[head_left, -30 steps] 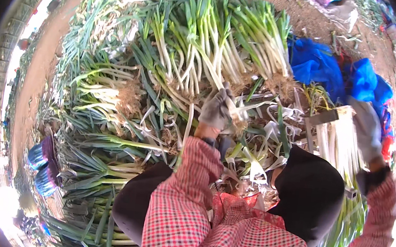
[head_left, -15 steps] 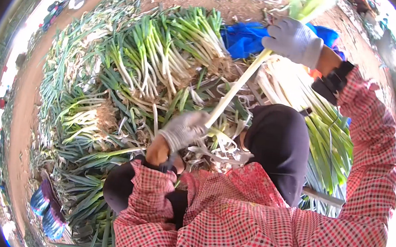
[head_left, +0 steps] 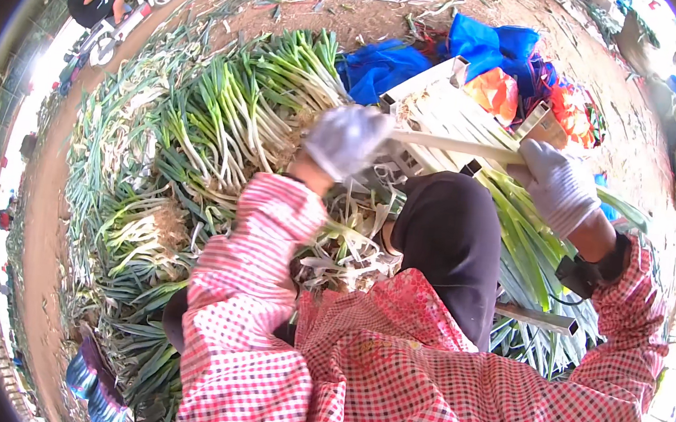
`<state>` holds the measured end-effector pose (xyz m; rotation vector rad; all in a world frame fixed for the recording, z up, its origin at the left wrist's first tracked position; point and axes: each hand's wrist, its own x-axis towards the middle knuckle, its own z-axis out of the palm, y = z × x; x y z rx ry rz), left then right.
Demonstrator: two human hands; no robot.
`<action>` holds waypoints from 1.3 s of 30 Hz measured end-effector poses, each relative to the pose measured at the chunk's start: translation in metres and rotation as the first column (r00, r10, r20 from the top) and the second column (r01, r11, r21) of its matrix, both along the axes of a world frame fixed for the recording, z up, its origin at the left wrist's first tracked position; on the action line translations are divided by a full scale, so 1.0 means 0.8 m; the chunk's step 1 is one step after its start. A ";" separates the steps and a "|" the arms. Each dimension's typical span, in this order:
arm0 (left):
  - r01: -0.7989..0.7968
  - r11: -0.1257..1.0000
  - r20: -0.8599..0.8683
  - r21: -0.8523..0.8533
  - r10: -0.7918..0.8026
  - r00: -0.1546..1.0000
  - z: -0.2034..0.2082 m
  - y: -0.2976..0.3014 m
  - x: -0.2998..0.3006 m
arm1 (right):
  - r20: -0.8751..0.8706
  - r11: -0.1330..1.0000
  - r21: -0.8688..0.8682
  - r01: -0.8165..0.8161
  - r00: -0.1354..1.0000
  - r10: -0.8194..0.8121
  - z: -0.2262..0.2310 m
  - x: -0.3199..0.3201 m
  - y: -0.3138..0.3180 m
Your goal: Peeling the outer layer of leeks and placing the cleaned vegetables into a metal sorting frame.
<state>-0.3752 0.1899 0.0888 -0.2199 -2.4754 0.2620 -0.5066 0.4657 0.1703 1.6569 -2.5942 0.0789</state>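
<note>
Both my hands wear pale gloves and hold one long green onion [head_left: 452, 145] level between them. My left hand [head_left: 345, 139] grips its white root end. My right hand [head_left: 559, 185] grips it farther along, where the stalk turns green. The stalk lies just above a rack [head_left: 448, 107] filled with cleaned white stalks. A large heap of green onions [head_left: 222, 133] spreads on the ground to the left of my left hand. My red checked sleeves and black trouser knees fill the lower middle.
Blue bags [head_left: 488, 41] and an orange bag [head_left: 495, 91] lie behind the rack. Peeled skins [head_left: 343, 244] pile between my knees. A person on a small vehicle [head_left: 112, 10] is at the far upper left. Bare dirt surrounds the heap.
My right hand has come down from high up to the rack. My left hand has risen from my lap, and the onion has swung from steeply tilted to level.
</note>
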 end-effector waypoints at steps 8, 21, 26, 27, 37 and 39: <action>-0.222 0.964 -0.072 0.144 0.234 0.970 0.037 -0.115 0.062 | 0.602 0.980 -0.110 0.169 0.796 -0.070 -0.032 -0.016 0.037; 0.053 -0.632 -0.301 0.773 -0.293 0.907 0.030 0.088 0.032 | 0.880 0.990 -0.049 0.131 0.474 -0.019 -0.013 0.008 -0.015; 0.232 -0.549 -0.224 0.803 0.083 0.971 0.046 0.115 0.019 | 0.737 0.966 -0.234 0.108 0.668 0.103 -0.020 0.037 -0.029; 0.261 -0.515 -0.237 0.816 0.114 0.965 0.051 0.116 0.021 | 0.737 0.969 -0.223 0.106 0.669 0.097 -0.020 0.037 -0.031; 0.351 -0.413 -0.350 0.840 0.080 0.933 0.046 0.111 0.045 | 0.987 0.992 0.025 0.122 0.155 -0.044 -0.001 0.036 -0.036; 0.388 -0.428 -0.391 0.816 0.086 0.916 0.045 0.112 0.044 | 0.994 0.992 0.057 0.110 0.086 -0.067 0.000 0.034 -0.035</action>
